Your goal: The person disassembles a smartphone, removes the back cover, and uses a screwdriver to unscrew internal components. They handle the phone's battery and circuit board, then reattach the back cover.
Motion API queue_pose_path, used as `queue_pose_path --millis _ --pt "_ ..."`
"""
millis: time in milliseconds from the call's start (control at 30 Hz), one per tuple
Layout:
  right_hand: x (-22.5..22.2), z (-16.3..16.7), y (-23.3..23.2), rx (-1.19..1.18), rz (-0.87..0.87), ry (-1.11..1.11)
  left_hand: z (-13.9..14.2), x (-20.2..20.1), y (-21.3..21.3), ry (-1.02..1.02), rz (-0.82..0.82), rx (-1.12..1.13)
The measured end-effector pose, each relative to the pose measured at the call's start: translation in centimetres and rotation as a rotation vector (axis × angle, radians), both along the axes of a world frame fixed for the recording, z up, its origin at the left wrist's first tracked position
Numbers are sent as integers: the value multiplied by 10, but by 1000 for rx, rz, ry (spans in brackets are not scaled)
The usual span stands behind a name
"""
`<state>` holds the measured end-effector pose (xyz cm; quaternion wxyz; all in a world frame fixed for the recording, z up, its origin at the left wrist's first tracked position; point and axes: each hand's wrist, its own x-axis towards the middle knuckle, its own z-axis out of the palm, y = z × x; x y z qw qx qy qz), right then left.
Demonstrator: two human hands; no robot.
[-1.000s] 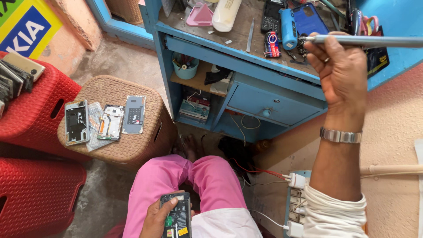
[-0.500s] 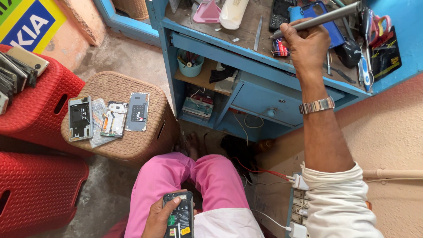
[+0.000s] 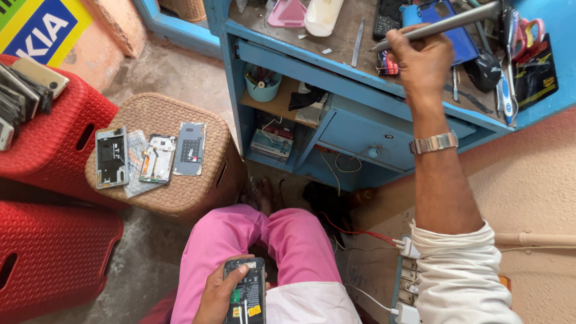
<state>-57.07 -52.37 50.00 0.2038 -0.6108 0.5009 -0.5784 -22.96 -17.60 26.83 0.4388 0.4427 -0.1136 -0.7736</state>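
Observation:
My right hand (image 3: 420, 60) is stretched out over the blue workbench (image 3: 312, 63) and closed around a long grey metal rod-like tool (image 3: 447, 24) that points up to the right. A metal watch (image 3: 433, 143) sits on that wrist. My left hand (image 3: 219, 291) rests on my lap over pink trousers and grips an opened mobile phone (image 3: 246, 294) with its circuit board and yellow stickers showing.
A woven brown stool (image 3: 174, 192) at left carries three phone parts (image 3: 153, 156). Red plastic stools (image 3: 54, 252) stand at far left with several phones. The bench top holds scissors (image 3: 528, 30), a blue phone cover, a pink tray and small tools. A power strip (image 3: 408, 288) lies by my right side.
My right hand has swung left over the bench with the rod, whose far end now tilts up to the right. My left hand keeps the opened phone on my lap.

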Motion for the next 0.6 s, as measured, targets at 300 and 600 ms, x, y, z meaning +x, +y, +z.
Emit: queue_pose_path --millis 300,600 --pt "41 -18 167 72 132 -257 47 -15 0 -48 2 -218" --pt "122 -110 365 504 194 -511 61 -17 24 -129 40 -317"
